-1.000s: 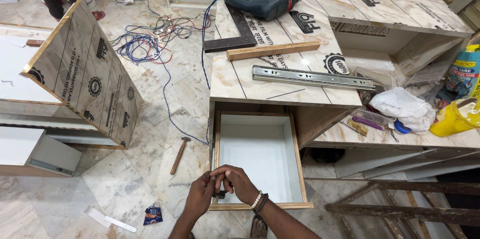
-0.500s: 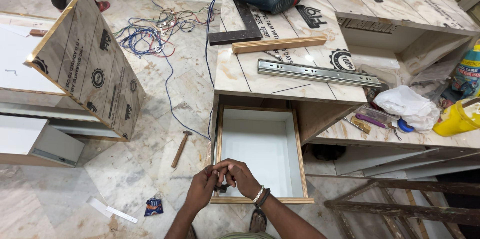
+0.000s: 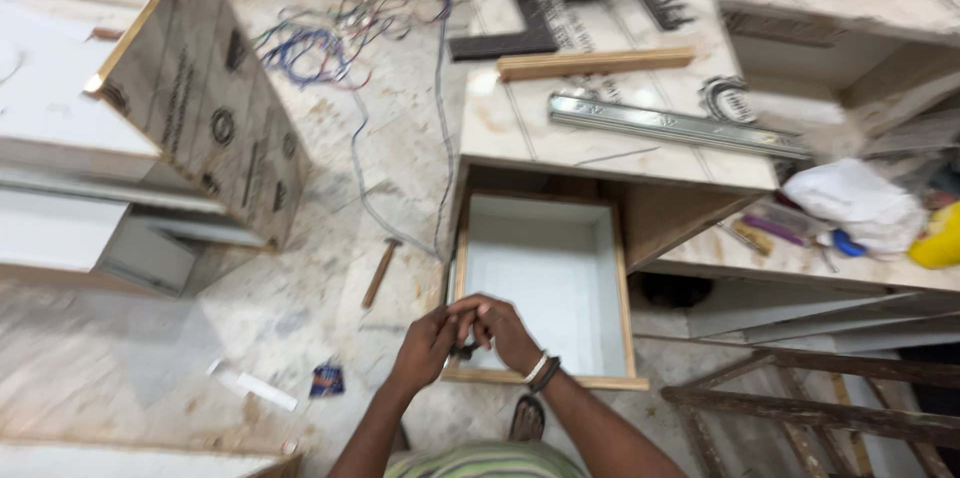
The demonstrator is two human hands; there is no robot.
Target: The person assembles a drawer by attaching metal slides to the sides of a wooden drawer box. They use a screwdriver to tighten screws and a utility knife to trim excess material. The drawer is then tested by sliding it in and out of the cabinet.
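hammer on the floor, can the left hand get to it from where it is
Probably yes. The hammer lies on bare floor left of the open drawer, nothing between it and the left hand. That hand is busy though, pressed against the right hand.

1. Pale marble floor (image 3: 300, 288), dusty, strewn with tangled wires (image 3: 310, 38).
2. Laminate-topped cabinet (image 3: 600, 128) ahead, unfinished.
3. Leaning printed board (image 3: 200, 108) at left.
4. Rough wooden frame (image 3: 820, 408) at lower right.
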